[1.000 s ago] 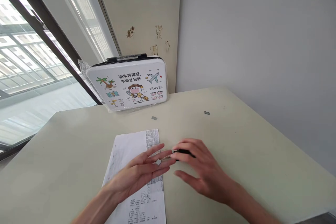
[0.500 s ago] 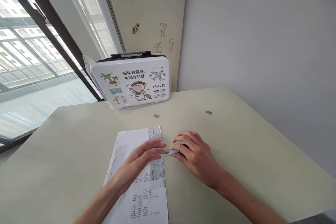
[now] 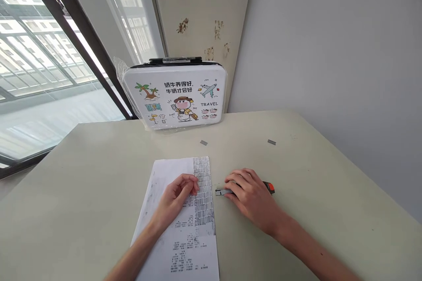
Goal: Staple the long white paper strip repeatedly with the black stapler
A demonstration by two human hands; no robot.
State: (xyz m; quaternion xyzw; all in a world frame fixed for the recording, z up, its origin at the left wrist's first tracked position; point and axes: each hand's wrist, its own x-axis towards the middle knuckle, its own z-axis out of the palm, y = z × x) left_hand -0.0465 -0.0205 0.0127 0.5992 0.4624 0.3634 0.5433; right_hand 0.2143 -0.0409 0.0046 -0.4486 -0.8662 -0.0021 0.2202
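Observation:
My right hand (image 3: 252, 195) is closed over a utility knife (image 3: 269, 187), which lies on the table. The knife's black and orange end shows behind the hand, and its grey metal tip (image 3: 221, 192) points left toward the paper. My fingers cover the middle of the knife. My left hand (image 3: 180, 191) rests over the printed papers (image 3: 171, 167), fingers curled in, with nothing seen in them. A strip of dense dark lines runs down the papers' right side, just left of the knife tip.
Two small grey metal pieces lie farther back, one left piece (image 3: 203, 142) and one right piece (image 3: 271, 142). A white cartoon case (image 3: 174, 92) in clear plastic stands at the table's (image 3: 82, 184) rear, near a window. A grey wall (image 3: 323, 52) borders the right side.
My left hand has drawn back left from the knife tip, and its outstretched fingers have curled in. My right hand stays on the knife. The view has shifted slightly.

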